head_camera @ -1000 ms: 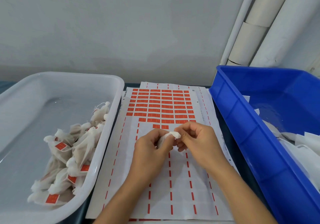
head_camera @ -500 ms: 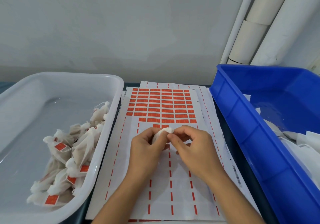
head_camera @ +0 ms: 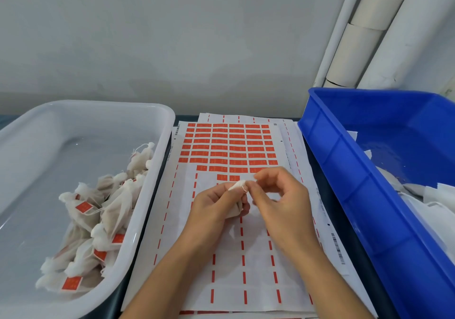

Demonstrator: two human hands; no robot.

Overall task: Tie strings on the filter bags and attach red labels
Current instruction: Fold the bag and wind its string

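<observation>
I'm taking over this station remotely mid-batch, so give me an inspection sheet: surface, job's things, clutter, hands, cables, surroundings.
Surface: dark table, mostly covered by trays and sheets.
Job's things: filter bag gripped in the left hand, its gathered neck up; label sheet beneath, red labels remaining at its far end; finished bags with red labels lie in the white tray; white bags lie in the blue bin.
Clutter: used sheets stacked under the top one.
Hands: left holds the bag; right hand pinches at the bag's neck, seemingly the string.
Cables: nothing seen.
Surroundings: grey wall; white pipes at right.
</observation>
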